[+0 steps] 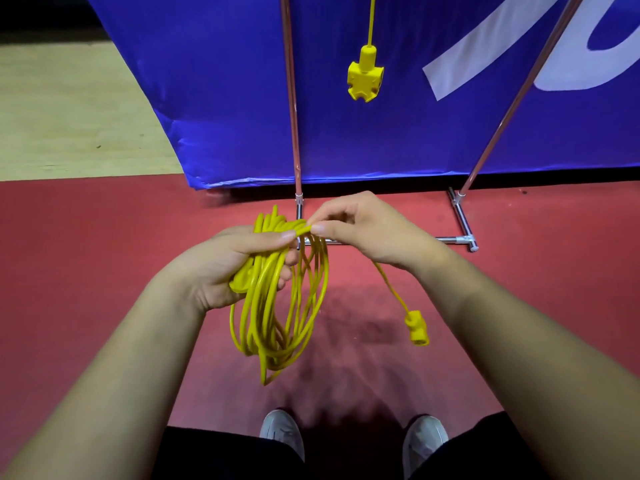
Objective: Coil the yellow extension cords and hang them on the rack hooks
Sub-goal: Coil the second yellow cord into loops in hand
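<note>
Two pale shoes (282,433) and dark trouser legs sit at the near edge, standing on a red floor (104,271). Above them we see two bare forearms reaching forward over the floor. Our left hand (239,261) is closed around the top of a coiled yellow extension cord (277,313), whose many loops hang down in a long oval below the fist, with one of its plugs tucked against the palm. Our right hand (363,226), just to the right, pinches a strand of the same cord between thumb and fingertips at the top of the bundle. From that hand a loose tail drops down and to the right, ending in a yellow socket end (417,327) dangling in the air. Farther off stands a metal rack (462,216) with slim upright poles and a floor bar, in front of a blue banner (225,98). A second yellow cord hangs between the poles, its multi-outlet block (365,76) suspended well above the floor.
</note>
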Demonstrator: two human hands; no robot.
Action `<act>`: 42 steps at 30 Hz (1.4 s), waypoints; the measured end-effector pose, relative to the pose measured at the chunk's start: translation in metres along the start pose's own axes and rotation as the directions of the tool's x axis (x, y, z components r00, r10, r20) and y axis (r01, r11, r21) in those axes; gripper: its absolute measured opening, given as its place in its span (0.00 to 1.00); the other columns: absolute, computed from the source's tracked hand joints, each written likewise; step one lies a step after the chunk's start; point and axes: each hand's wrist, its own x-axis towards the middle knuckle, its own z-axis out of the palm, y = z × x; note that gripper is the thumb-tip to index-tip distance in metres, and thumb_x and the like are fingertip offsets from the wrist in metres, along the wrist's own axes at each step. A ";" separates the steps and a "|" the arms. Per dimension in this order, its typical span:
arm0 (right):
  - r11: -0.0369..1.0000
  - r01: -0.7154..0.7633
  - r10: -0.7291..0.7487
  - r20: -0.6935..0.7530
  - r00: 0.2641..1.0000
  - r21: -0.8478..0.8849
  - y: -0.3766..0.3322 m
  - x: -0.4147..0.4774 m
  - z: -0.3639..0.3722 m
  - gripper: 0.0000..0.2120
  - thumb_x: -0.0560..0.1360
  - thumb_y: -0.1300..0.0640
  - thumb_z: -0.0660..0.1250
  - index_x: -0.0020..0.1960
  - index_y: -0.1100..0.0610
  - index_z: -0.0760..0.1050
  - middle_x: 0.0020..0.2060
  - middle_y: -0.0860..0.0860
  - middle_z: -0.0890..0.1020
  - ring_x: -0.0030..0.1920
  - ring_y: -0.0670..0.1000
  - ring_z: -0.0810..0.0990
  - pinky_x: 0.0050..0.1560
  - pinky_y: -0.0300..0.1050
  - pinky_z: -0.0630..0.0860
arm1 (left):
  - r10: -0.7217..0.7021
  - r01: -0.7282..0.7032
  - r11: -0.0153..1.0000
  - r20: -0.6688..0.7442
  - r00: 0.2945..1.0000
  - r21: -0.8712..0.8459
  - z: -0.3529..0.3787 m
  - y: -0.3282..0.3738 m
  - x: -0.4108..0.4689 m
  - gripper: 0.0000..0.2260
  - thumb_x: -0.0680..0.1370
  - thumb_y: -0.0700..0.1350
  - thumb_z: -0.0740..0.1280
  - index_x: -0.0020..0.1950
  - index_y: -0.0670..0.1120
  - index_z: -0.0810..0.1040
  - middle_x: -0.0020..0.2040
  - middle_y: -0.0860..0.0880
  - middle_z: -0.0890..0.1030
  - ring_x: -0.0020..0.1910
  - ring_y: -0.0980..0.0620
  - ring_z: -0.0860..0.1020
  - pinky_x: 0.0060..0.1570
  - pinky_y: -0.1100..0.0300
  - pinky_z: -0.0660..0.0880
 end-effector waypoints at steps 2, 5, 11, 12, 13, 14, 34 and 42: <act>1.000 0.018 -0.018 0.007 1.000 0.002 -0.006 -0.001 0.000 0.05 0.76 0.63 0.69 0.47 0.65 0.80 0.35 0.57 0.79 0.36 0.46 0.73 0.37 0.43 0.70 | 0.032 -0.032 0.999 0.077 0.997 -0.003 0.000 0.000 -0.002 0.13 0.61 0.47 0.80 0.40 0.46 0.82 0.32 0.49 0.74 0.28 0.53 0.73 0.31 0.61 0.74; 0.985 -0.082 0.103 0.133 0.986 -0.150 0.010 -0.009 -0.012 0.05 0.76 0.61 0.70 0.44 0.63 0.78 0.31 0.54 0.76 0.33 0.44 0.72 0.36 0.42 0.69 | 0.126 -0.117 0.990 0.114 0.986 -0.081 -0.004 0.004 -0.006 0.14 0.63 0.45 0.79 0.42 0.44 0.79 0.31 0.50 0.72 0.27 0.55 0.71 0.31 0.62 0.72; 0.930 -0.369 0.368 0.022 0.929 0.007 0.065 -0.031 -0.036 0.05 0.77 0.62 0.68 0.47 0.62 0.82 0.30 0.54 0.78 0.39 0.53 0.79 0.47 0.47 0.76 | 0.138 -0.137 0.990 0.052 0.989 -0.018 -0.011 0.011 -0.008 0.16 0.63 0.44 0.78 0.43 0.43 0.75 0.32 0.49 0.73 0.28 0.52 0.73 0.31 0.61 0.74; 0.935 -0.352 0.354 -0.022 0.935 0.044 0.064 -0.029 -0.038 0.07 0.77 0.62 0.68 0.47 0.56 0.84 0.28 0.53 0.76 0.39 0.54 0.77 0.44 0.47 0.76 | 0.100 -0.102 0.993 0.032 0.994 0.056 -0.010 0.009 -0.008 0.15 0.63 0.43 0.78 0.43 0.42 0.76 0.32 0.48 0.74 0.28 0.51 0.74 0.30 0.60 0.74; 0.944 -0.329 0.330 -0.051 0.942 0.036 0.062 -0.027 -0.038 0.09 0.77 0.61 0.68 0.47 0.50 0.85 0.27 0.51 0.75 0.38 0.52 0.75 0.42 0.46 0.74 | 0.064 -0.064 0.990 0.009 0.998 0.122 -0.008 0.007 -0.006 0.14 0.63 0.43 0.77 0.42 0.42 0.77 0.32 0.47 0.75 0.29 0.50 0.75 0.30 0.60 0.75; 0.953 -0.304 0.303 -0.072 0.950 -0.001 0.058 -0.024 -0.039 0.10 0.77 0.60 0.68 0.48 0.47 0.84 0.27 0.49 0.74 0.36 0.50 0.73 0.41 0.45 0.72 | 0.029 -0.026 0.986 -0.018 0.999 0.168 -0.006 0.004 -0.005 0.13 0.63 0.45 0.76 0.42 0.42 0.78 0.32 0.46 0.75 0.29 0.49 0.75 0.29 0.60 0.75; 0.826 0.121 -0.036 0.162 0.986 -0.550 0.004 -0.008 0.018 0.23 0.62 0.51 0.73 0.57 0.48 0.77 0.55 0.41 0.79 0.54 0.34 0.70 0.54 0.25 0.59 | -0.131 -0.002 0.735 0.145 0.981 0.678 0.008 0.000 -0.010 0.05 0.68 0.34 0.68 0.33 0.40 0.75 0.27 0.43 0.74 0.23 0.48 0.74 0.28 0.61 0.72; 0.862 -0.029 0.004 -0.051 0.999 -0.505 -0.004 -0.005 0.010 0.10 0.62 0.54 0.69 0.34 0.59 0.71 0.27 0.55 0.73 0.31 0.56 0.72 0.30 0.47 0.68 | 0.341 -0.035 0.383 -0.106 0.934 0.923 0.008 0.006 -0.010 0.09 0.68 0.43 0.74 0.40 0.48 0.74 0.28 0.53 0.76 0.25 0.56 0.72 0.28 0.62 0.69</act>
